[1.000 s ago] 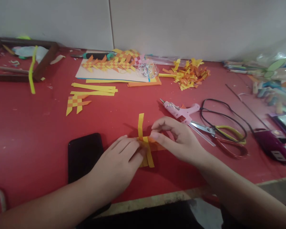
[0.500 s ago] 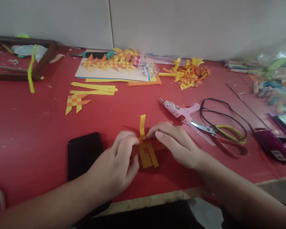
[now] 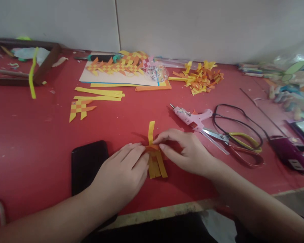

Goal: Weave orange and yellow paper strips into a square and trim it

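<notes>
Between my hands lies a small weave of yellow and orange paper strips (image 3: 156,166), its yellow ends hanging toward me and one yellow strip standing out on the far side. An orange strip (image 3: 152,147) crosses its top. My left hand (image 3: 128,165) closes on the left end of that strip, with the fingertips partly hidden. My right hand (image 3: 183,150) pinches the other end between thumb and forefinger. A finished-looking woven paper fish (image 3: 79,108) in the same colours rests farther back on the left.
A black phone (image 3: 88,163) lies beside my left wrist. On the right are a pink glue gun (image 3: 192,118), scissors (image 3: 230,140) and a black cable (image 3: 236,108). Loose yellow strips (image 3: 98,94), a heap of paper scraps (image 3: 202,79) and a wooden frame (image 3: 47,64) lie farther back.
My left hand has turned flatter over the weave. My right fingers have moved to pinch the orange strip, which now shows raised across the top.
</notes>
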Demonstrator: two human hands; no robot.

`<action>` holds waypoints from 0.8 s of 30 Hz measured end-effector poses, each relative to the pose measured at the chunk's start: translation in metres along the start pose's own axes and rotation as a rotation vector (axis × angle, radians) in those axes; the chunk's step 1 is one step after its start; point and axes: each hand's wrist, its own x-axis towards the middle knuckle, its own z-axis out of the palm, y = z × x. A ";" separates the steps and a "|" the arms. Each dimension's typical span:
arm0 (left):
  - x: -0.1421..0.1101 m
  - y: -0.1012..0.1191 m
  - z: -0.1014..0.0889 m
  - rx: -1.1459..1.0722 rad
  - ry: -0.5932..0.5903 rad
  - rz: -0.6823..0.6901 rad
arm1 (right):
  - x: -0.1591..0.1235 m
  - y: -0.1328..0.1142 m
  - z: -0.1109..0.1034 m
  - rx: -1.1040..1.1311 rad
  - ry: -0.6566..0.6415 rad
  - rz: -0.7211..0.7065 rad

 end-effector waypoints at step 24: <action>0.001 0.009 -0.007 -0.025 0.037 0.055 | 0.007 0.013 0.006 -0.156 -0.029 -0.003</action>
